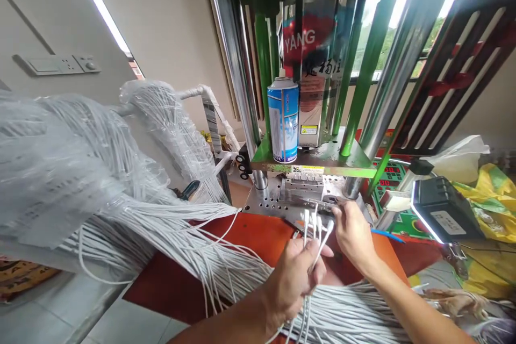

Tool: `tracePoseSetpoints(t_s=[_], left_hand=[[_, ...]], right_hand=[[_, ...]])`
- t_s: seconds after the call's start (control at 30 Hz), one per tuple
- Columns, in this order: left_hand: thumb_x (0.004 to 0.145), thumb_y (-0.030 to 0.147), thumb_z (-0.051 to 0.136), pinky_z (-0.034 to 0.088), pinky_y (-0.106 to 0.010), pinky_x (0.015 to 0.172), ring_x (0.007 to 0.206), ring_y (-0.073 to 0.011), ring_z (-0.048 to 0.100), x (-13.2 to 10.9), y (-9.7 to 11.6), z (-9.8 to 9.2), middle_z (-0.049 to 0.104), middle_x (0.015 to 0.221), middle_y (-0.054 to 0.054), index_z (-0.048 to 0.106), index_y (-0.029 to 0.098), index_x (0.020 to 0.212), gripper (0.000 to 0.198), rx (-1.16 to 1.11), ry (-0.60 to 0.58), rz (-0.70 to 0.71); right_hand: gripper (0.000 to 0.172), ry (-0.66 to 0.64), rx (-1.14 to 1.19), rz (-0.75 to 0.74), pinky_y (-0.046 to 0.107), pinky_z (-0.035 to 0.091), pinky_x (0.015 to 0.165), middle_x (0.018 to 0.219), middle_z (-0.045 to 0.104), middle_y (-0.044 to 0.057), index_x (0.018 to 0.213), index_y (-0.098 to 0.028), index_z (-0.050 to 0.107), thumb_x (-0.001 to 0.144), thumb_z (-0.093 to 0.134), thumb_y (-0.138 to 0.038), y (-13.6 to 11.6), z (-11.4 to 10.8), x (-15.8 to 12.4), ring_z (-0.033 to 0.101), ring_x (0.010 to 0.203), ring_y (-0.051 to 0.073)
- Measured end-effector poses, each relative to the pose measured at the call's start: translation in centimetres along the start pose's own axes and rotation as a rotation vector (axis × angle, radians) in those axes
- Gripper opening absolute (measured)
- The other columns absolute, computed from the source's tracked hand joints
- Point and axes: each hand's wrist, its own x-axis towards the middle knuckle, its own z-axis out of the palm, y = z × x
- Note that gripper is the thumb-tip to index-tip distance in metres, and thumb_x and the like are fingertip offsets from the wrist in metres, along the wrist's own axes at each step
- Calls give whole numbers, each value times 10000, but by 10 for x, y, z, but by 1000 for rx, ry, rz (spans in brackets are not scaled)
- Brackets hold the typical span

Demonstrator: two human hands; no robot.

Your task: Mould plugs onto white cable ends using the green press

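Far left, a thick bundle (60, 172) of white cables sits under clear plastic wrap (161, 113), which covers the looped ends. The loose lengths spill right and down across the red worktop (266, 231).

The cables (226, 263) are thin, white and closely packed, fanning out in the near centre. There the left hand (292, 274) has its grip pressed together around a handful of them. Their short white plugs (307, 219) stand up just above the knuckles, and the tails hang below the wrist.

Beyond that hand, a blue and white spray can (284, 121) stands upright on the press's green ledge (322, 158). The steel mould (304, 183) sits just under the ledge on a drilled metal plate (270, 201).

Just right of the plugs, the right hand (355, 236) rests at the near edge of the plate with its fingers curled. Its thumb lies against the rightmost plug, whose cable runs back to the left hand. Whether this grip pinches the plug cannot be told.

Further right, a black lamp (441, 215) with a lit strip leans over the worktop. At the far right edge lies a crumpled yellow bag (494, 188), its contents hidden.
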Motion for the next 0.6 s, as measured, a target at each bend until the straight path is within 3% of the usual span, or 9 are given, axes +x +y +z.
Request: tracePoseSetpoints(t_s=[0.17, 0.4, 0.53, 0.6], left_hand=[[850, 681, 682, 128, -202, 383, 368, -42, 241, -22, 6, 6, 476, 466, 54, 662, 116, 949, 574, 145, 6, 14], [877, 696, 643, 152, -216, 382, 353, -57, 250, -28, 9, -7, 492, 448, 40, 687, 118, 973, 587, 270, -60, 29], [889, 697, 623, 152, -220, 385, 352, -58, 241, -31, 10, -7, 485, 451, 43, 689, 126, 976, 582, 315, -75, 14], [910, 681, 606, 170, -221, 402, 369, -60, 260, -31, 13, -4, 478, 463, 44, 689, 127, 970, 563, 354, -72, 3]], right_hand=[[258, -142, -5, 33, 369, 445, 719, 875, 640, 67, 891, -238, 529, 1001, 410, -439, 10, -3, -8, 594, 775, 237], [266, -287, 91, -8, 417, 419, 812, 830, 595, 93, 713, -224, 579, 899, 577, -413, 9, -8, -16, 537, 873, 280], [454, -379, 281, 26, 407, 469, 796, 850, 622, 81, 796, -214, 613, 1003, 432, -574, -7, -18, -11, 578, 861, 260], [603, -537, 493, 53, 375, 508, 738, 845, 670, 71, 913, -202, 652, 1048, 257, -637, -20, -25, -9, 628, 795, 227]])
